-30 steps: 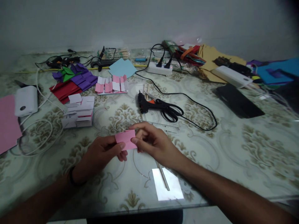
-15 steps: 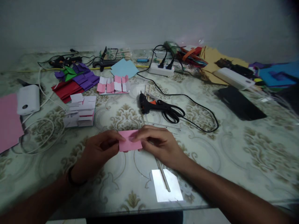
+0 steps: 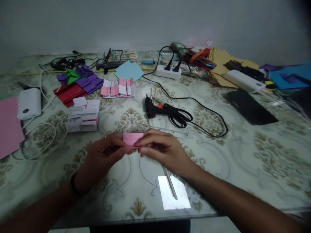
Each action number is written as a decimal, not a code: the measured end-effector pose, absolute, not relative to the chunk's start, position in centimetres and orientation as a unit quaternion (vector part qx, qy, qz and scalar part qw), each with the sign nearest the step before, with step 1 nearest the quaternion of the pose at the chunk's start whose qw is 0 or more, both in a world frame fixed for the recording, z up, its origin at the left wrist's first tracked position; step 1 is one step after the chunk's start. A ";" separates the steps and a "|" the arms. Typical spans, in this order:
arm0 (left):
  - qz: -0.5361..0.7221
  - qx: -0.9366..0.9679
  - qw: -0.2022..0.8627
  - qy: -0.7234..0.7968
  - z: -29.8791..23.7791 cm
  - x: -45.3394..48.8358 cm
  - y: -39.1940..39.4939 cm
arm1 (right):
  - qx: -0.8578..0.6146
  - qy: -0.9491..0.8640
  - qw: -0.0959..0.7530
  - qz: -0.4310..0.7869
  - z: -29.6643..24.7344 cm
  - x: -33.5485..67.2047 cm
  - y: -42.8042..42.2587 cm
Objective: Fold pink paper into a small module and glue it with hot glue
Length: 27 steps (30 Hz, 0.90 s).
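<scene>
A small folded pink paper [image 3: 131,138] is pinched between both hands just above the patterned table [image 3: 243,152]. My left hand [image 3: 103,157] grips its left side with thumb and fingers closed. My right hand [image 3: 161,149] closes on its right edge, fingers pressed together over the fold. Only the upper part of the paper shows; the rest is hidden by my fingers. A clear ruler [image 3: 167,129] lies just behind my right hand.
A black glue gun [image 3: 152,109] and scissors [image 3: 179,117] with a cable lie behind the hands. Folded pink-white pieces [image 3: 84,116] and more of them [image 3: 118,88], red and purple papers [image 3: 77,84], a white power bank [image 3: 28,103], a power strip [image 3: 167,71] and a black phone [image 3: 250,106] surround them.
The pink paper was folded over and now shows smaller between my fingers. Both hands drew closer together over it and stayed in the same spot.
</scene>
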<state>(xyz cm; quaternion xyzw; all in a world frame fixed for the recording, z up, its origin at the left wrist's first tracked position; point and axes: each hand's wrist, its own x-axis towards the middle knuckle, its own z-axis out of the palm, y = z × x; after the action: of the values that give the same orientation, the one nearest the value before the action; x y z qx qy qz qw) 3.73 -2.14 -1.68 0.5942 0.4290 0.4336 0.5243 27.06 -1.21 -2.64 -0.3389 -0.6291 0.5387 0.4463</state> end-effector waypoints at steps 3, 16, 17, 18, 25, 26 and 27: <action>0.415 0.612 0.501 0.451 -1.9 3.7 -2.3 | -0.347 -0.614 0.445 0.551 -2.5 26.9 -1.3; 0.415 0.645 0.461 0.447 -1.3 3.7 -2.3 | -0.349 -0.543 0.454 0.614 -2.8 26.4 -1.7; 0.414 0.633 0.477 0.449 -1.3 3.8 -2.4 | -0.349 -0.534 0.454 0.622 -2.8 26.4 -1.7; 0.413 0.619 0.492 0.451 -1.4 3.8 -2.5 | -0.350 -0.525 0.453 0.630 -2.9 26.4 -1.7; 0.409 0.579 0.522 0.474 -1.9 4.3 -2.8 | -0.385 -0.490 0.423 0.658 -3.2 26.2 -1.8; 0.408 0.579 0.524 0.473 -1.8 4.3 -2.8 | -0.390 -0.488 0.421 0.658 -3.2 26.1 -1.8; 0.407 0.580 0.525 0.472 -1.8 4.4 -2.8 | -0.393 -0.487 0.420 0.658 -3.3 26.1 -1.8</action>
<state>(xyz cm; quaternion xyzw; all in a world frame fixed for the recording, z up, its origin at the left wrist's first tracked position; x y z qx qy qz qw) 4.37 -2.82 -1.76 0.5801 0.4715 0.4072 0.5247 26.14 -1.81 -3.26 -0.3926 -0.4868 0.6578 0.4199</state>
